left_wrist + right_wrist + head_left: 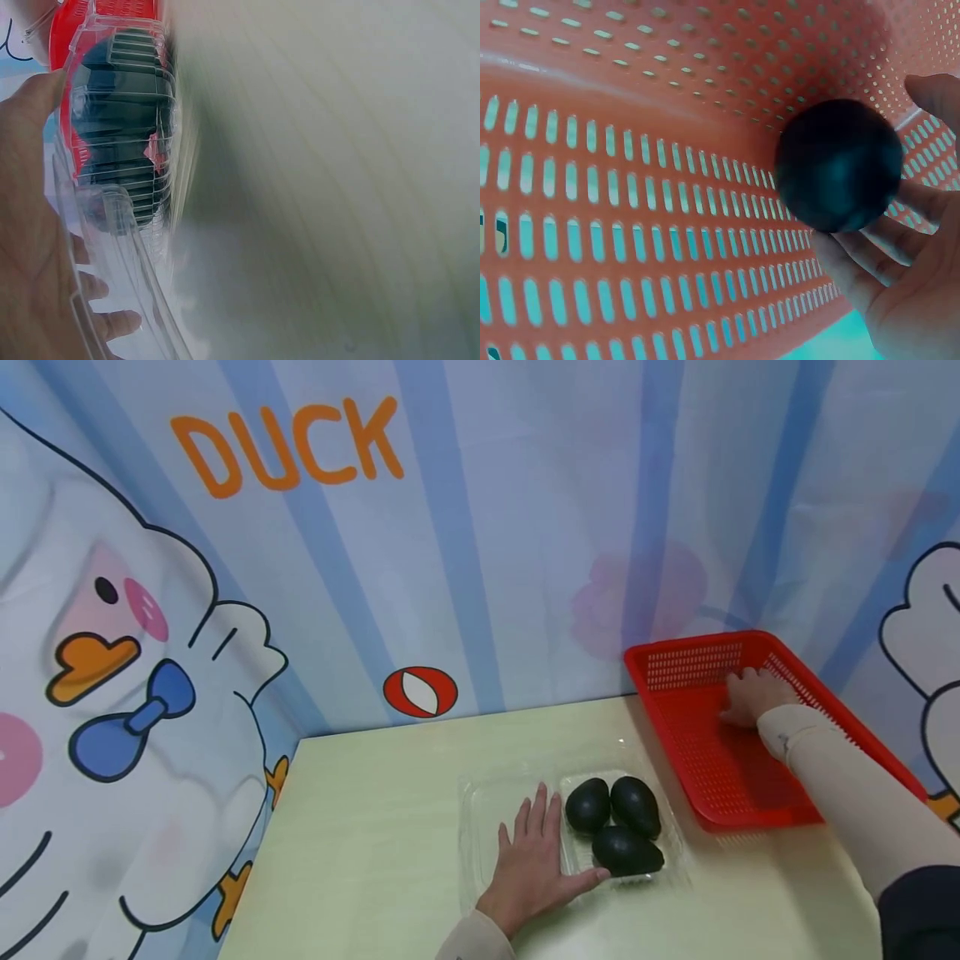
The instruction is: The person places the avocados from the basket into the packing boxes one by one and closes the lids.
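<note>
Three dark avocados [627,850] lie in one half of a clear plastic clamshell box [480,827] on the table. My left hand [528,864] rests on the box with straight, spread fingers, the thumb alongside the nearest avocado. Through the box's ribbed wall the avocados [120,112] also show in the left wrist view. Inside the red basket [693,760] is my right hand [753,695]. In the right wrist view its fingers touch another dark avocado [840,165] beside the slotted wall, while the thumb stands apart from it. That avocado is hidden in the head view.
The basket stands at the right of the pale table [360,835], close to the box. A blue striped backdrop [517,527] with printed ducks rises behind the table's far edge.
</note>
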### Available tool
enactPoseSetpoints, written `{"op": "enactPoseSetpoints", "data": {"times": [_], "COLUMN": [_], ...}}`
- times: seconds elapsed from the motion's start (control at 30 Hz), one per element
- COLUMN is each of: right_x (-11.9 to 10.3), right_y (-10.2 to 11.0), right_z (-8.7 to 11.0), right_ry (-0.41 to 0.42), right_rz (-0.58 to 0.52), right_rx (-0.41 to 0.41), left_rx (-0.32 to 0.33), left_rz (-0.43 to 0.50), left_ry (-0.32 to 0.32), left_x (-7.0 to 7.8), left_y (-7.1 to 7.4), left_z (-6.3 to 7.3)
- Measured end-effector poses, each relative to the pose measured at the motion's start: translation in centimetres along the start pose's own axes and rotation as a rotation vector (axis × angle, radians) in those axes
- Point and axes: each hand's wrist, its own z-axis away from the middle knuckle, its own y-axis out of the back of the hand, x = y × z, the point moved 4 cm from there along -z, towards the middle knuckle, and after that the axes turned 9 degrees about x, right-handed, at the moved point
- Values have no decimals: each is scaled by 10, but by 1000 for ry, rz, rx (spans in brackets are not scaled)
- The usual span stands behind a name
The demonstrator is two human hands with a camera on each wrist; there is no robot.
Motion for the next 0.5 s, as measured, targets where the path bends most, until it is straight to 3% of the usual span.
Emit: {"op": "enactPoseSetpoints", "data": {"times": [0.3,0.5], "right_x": [7,0], "right_y": [-10,-10], "right_z": [6,10], "right_ry": [-50,-25], "right_rz": [-135,-144], "right_rx": [-110,-139], "left_rx": [0,6], "left_rz": [-1,-1], "left_ry": [-4,-4], "left_x": [1,1], "left_y": [0,1], "left_z": [1,1]}}
